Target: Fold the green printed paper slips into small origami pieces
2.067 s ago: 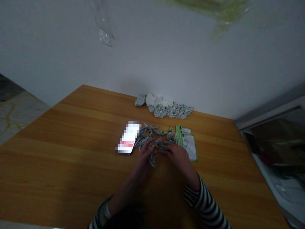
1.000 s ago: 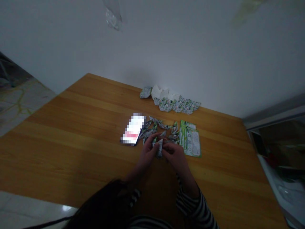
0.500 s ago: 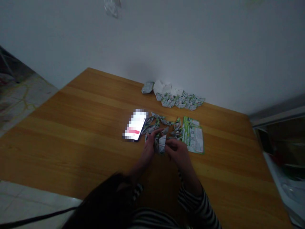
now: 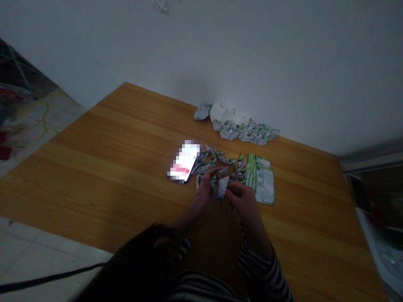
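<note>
Between my two hands is a folded paper piece point(image 4: 223, 187), printed in white and green. My left hand point(image 4: 204, 191) is closed around its left side. At its right edge, the fingers of my right hand point(image 4: 241, 195) pinch the paper. Several similar folded paper pieces point(image 4: 220, 157) lie in a loose ring on the table just beyond my hands. A phone point(image 4: 185, 161) with a lit, blurred screen lies to their left. Flat green-and-white printed sheets point(image 4: 263, 184) lie to the right of my right hand.
Along the wall at the back of the wooden table point(image 4: 126, 138) sits a row of folded paper pieces point(image 4: 245, 131), with crumpled white paper point(image 4: 221, 112) behind it. A white wall point(image 4: 220, 50) rises behind the table. A shelf-like unit point(image 4: 371, 235) stands at the right edge.
The camera view has shifted a little, so the scene sits slightly further right. Both hands keep hold of the folded paper, with hardly any visible change.
</note>
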### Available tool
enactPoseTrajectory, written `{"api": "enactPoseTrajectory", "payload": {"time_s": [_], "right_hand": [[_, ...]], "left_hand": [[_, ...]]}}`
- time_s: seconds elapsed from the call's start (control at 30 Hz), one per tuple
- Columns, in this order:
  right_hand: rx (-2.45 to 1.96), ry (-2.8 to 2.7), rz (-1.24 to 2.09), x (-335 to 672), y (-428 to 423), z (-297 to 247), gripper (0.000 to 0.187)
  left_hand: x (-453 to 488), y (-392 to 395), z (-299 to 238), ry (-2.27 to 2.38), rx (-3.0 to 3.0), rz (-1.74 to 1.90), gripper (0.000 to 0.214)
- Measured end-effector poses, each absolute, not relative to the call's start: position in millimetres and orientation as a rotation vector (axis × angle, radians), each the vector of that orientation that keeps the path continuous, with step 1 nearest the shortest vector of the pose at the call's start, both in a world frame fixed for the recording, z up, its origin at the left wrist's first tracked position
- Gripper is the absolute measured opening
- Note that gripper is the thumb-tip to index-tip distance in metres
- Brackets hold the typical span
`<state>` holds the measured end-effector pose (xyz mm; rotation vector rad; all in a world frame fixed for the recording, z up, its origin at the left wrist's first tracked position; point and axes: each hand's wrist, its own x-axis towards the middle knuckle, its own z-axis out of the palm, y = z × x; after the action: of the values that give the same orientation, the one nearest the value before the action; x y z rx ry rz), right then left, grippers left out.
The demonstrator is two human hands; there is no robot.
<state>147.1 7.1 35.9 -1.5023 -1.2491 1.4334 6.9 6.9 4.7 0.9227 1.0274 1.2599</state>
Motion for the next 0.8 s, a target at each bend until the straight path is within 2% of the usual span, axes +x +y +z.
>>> {"api": "enactPoseTrajectory", "payload": {"time_s": [0.2, 0.8], "right_hand": [[-1.517, -1.209, 1.446, 148.8, 6.2, 33.6, 0.023], [-1.502, -1.221, 1.457, 151.8, 2.2, 35.5, 0.022]], "left_hand": [[6.3, 4.4, 6.9, 1.048, 1.043, 1.279, 0.067], [8.6, 3.0, -0.5, 1.026, 1.218, 1.317, 0.061]]}}
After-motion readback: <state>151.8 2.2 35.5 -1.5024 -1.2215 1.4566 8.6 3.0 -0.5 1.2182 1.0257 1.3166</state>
